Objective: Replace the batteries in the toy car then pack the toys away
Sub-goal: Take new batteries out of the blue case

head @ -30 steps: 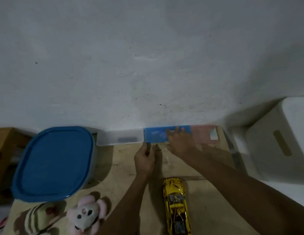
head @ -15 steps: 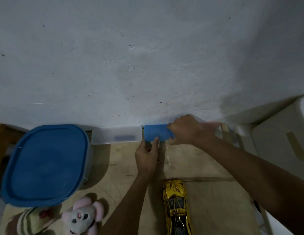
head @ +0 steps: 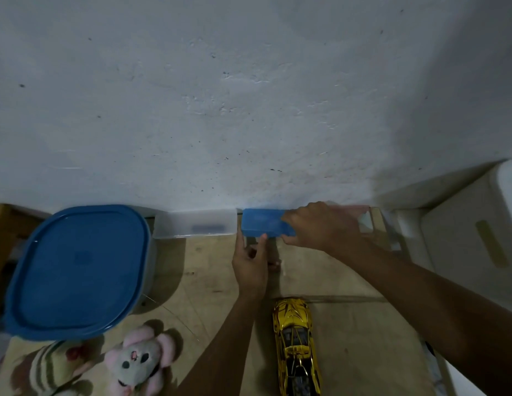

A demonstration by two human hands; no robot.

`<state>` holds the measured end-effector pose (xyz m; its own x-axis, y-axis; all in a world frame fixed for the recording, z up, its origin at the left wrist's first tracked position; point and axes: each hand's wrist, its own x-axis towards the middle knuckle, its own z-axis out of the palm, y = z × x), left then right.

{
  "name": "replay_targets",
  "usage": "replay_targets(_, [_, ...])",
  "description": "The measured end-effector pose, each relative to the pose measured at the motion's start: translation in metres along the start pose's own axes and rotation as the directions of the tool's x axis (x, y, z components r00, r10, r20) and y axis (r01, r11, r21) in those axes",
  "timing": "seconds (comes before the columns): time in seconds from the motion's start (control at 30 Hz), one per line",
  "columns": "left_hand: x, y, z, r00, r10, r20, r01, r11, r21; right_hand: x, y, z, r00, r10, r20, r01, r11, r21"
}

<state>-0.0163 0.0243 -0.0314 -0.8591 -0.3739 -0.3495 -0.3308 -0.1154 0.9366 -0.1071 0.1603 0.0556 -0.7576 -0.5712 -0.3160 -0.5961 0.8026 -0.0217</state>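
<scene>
1. The toy car (head: pixel 296 347), gold, lies on the wooden table (head: pixel 357 324) with one end toward the wall. No hand is on it. Cannot tell whether its battery cover is on or off.
2. Beyond the car, against the wall, is a small blue box (head: pixel 260 224). The right hand (head: pixel 320 227) is clamped over its right end, fingers curled on top and thumb at the front edge.
3. Between the car and that box, the left hand (head: pixel 250 267) has its fingers straight. The tips touch the box's front edge and it grips nothing.
4. The box is blurred, so I cannot tell whether it is lifted off the table or opened.
5. Beyond the car and to its left, a clear box (head: pixel 194 224) sits just beside the blue one. Further left is a big tub (head: pixel 77 270) with its blue lid on.
6. Left of the car, 2 toys lie out on the table: a pink soft toy (head: pixel 140 361) and a striped soft toy (head: pixel 49 370).
7. Right of the car, well apart, is a white bin (head: pixel 472 244).
8. Progress looks early. No batteries are in view and the swap shows no sign of having begun. My guess is the blue box is being fetched for supplies.
9. Left to do: old batteries out, new ones in, car closed up, then the car and both soft toys packed away. Nothing is packed yet.
</scene>
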Motion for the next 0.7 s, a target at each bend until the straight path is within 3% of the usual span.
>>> replay_targets(0.23, [0.004,-0.004,-0.001,0.999,-0.038,-0.035,0.038,0.999,0.007,0.016,-0.001,0.003,0.993,-0.106,0.047,0.111,0.986,-0.123])
replay_targets(0.5, [0.001,0.005,0.001,0.996,-0.077,-0.038,0.075,0.995,-0.066,0.029,0.014,-0.007,0.989,-0.135,0.063,0.137,0.990,-0.022])
replay_targets(0.6, [0.000,0.004,-0.001,0.998,-0.048,-0.040,0.049,0.999,0.024,0.022,0.018,-0.003,0.985,-0.140,-0.096,0.133,0.988,-0.073])
replay_targets(0.7, [0.001,0.000,-0.002,0.998,0.010,-0.055,-0.003,0.993,0.119,0.014,0.023,-0.002,0.950,-0.072,-0.303,0.032,0.990,-0.135])
